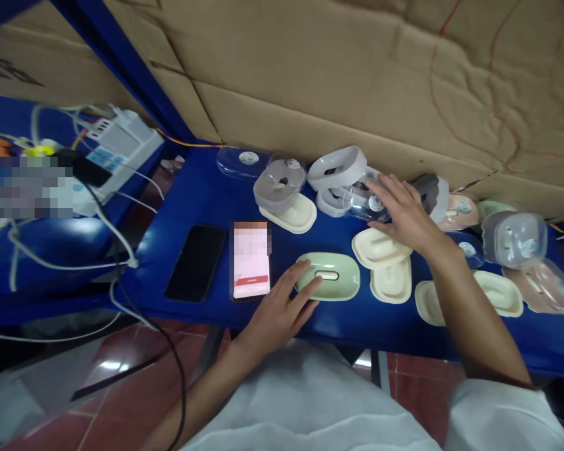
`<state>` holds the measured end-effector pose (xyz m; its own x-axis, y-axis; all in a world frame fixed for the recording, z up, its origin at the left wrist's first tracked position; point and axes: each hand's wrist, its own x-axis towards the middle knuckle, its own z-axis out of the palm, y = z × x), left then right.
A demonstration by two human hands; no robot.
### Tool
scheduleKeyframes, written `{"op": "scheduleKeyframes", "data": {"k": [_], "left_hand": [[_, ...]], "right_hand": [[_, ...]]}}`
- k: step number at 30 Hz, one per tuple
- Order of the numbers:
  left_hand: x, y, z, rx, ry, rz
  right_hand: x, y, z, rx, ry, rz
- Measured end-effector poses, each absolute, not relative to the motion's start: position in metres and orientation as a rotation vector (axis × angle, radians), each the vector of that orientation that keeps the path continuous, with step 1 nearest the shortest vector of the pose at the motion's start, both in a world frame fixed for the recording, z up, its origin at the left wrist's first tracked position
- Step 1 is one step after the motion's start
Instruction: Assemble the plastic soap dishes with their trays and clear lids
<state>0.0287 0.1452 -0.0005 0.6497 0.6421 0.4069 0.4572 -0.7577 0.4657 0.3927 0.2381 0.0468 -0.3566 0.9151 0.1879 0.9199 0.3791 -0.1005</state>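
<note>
A light green soap dish (343,289) with a pale oval piece in its middle lies on the blue table. My left hand (284,304) rests over its left end, fingers apart, one at the rim and another near the oval piece. My right hand (407,216) is stretched out at the back, fingers spread over a clear lid (357,199) with a round sticker. Whether those fingertips touch the lid I cannot tell. Grey dishes (337,168) lie left of that hand, and a cream dish (380,247) sits just below it, overlapping another cream piece (391,282).
Left of the green dish lie a lit phone (250,266) and a dark phone (196,263). More cream, pink and grey dishes (501,293) spread to the right. A power strip (134,147) with tangled cables stands at far left. Cardboard (310,75) walls the back.
</note>
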Motion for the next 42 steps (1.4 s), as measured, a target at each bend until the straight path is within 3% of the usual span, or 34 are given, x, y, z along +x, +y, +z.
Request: {"op": "scheduleKeyframes", "data": {"k": [9,16,27,42], "left_hand": [[0.025,0.144,0.0,2.424,0.881,0.822],[0.022,0.139,-0.009,2.373,0.92,0.941],[0.022,0.131,0.001,2.396,0.976,0.758],[0.032,0.137,0.011,2.337,0.939,0.76]], "right_hand": [[0.347,0.164,0.088,-1.528,-2.389,0.091],[0.293,0.105,0.063,-1.437,-2.482,0.317],[0.292,0.098,0.023,-1.313,-2.489,0.199],[0.324,0.115,0.033,-1.118,-2.746,-0.026]]}}
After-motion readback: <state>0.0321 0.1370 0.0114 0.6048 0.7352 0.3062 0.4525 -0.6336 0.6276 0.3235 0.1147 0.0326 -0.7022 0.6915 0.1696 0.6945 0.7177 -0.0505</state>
